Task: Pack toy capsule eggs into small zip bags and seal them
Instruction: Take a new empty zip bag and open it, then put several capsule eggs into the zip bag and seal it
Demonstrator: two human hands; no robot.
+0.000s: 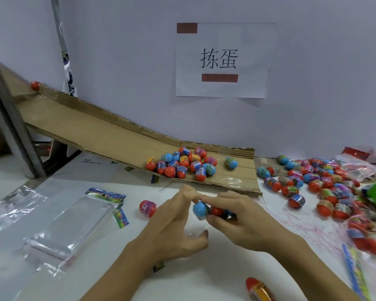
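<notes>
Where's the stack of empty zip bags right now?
The clear zip bags lie flat on the white table, left of the left hand, near a lone red egg.

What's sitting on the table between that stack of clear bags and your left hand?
In the head view, one red capsule egg lies between the clear zip bags and the left hand.

A white paper sign on the wall says "拣蛋" in big black letters. The egg labels are too small to read.
</notes>
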